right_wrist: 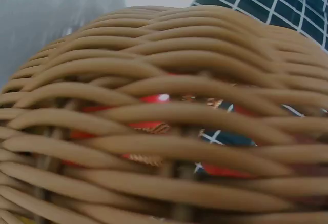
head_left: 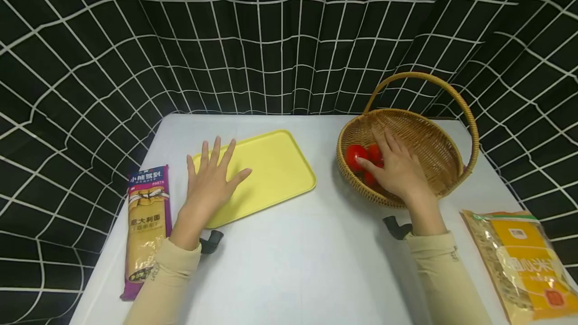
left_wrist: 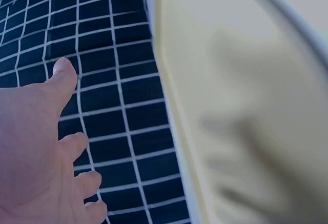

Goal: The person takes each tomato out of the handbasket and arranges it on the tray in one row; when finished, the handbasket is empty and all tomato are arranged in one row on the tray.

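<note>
The left hand (head_left: 208, 184) has its fingers spread over the left part of a yellow tray (head_left: 275, 164); in the left wrist view that hand (left_wrist: 36, 147) holds nothing beside the tray (left_wrist: 236, 80). Over the wicker basket (head_left: 438, 154) at the right, the right hand (head_left: 397, 167) extends with straight fingers above several red round items (head_left: 356, 156), its thumb near them; contact cannot be told. The basket's woven wall (right_wrist: 169, 147) fills the right wrist view, red showing through its gaps, and the right hand is hidden there.
A purple pasta package (head_left: 146, 224) lies at the left table edge. A yellow and clear grain bag (head_left: 524, 265) lies at the right front. The basket's tall handle (head_left: 460, 102) arches up at the back right. A black cloth with white grid lines (head_left: 271, 39) hangs behind.
</note>
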Action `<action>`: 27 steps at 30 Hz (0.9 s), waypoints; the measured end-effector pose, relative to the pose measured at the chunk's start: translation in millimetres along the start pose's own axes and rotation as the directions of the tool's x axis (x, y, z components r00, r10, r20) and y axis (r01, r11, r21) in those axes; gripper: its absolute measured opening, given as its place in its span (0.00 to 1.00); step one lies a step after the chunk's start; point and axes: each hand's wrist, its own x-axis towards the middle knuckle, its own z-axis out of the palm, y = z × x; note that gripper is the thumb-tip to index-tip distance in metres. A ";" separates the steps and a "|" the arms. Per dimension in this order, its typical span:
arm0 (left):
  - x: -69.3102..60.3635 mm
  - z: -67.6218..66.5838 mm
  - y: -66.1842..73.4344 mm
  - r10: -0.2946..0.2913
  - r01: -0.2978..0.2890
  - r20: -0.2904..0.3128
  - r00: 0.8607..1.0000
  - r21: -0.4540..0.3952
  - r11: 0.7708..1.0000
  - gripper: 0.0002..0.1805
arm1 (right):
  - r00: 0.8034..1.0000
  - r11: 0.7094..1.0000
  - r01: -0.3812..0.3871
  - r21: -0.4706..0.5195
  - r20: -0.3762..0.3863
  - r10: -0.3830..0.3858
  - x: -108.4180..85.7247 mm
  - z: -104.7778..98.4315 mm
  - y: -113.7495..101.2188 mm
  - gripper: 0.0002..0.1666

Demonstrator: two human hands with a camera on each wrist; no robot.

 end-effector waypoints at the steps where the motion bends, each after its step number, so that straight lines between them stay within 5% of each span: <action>1: -3.5 1.5 -4.4 -0.011 0.011 0.009 1.000 -0.005 1.000 0.49 | 1.000 1.000 0.002 0.002 0.009 -0.002 1.2 0.4 0.8 0.57; 12: -50.6 15.3 -44.6 -0.116 0.131 0.158 0.981 -0.089 0.987 0.53 | 0.998 0.999 0.040 0.014 0.041 -0.040 9.6 8.1 2.0 0.59; 19: -87.4 37.3 -53.8 -0.103 0.119 0.141 0.985 -0.111 0.987 0.47 | 0.997 0.998 0.062 -0.007 0.051 -0.062 14.8 14.2 3.8 0.56; 27: -98.4 41.4 -49.5 -0.095 0.106 0.079 0.992 -0.149 0.983 0.38 | 0.994 0.996 0.093 -0.010 0.062 -0.092 18.6 19.2 4.3 0.49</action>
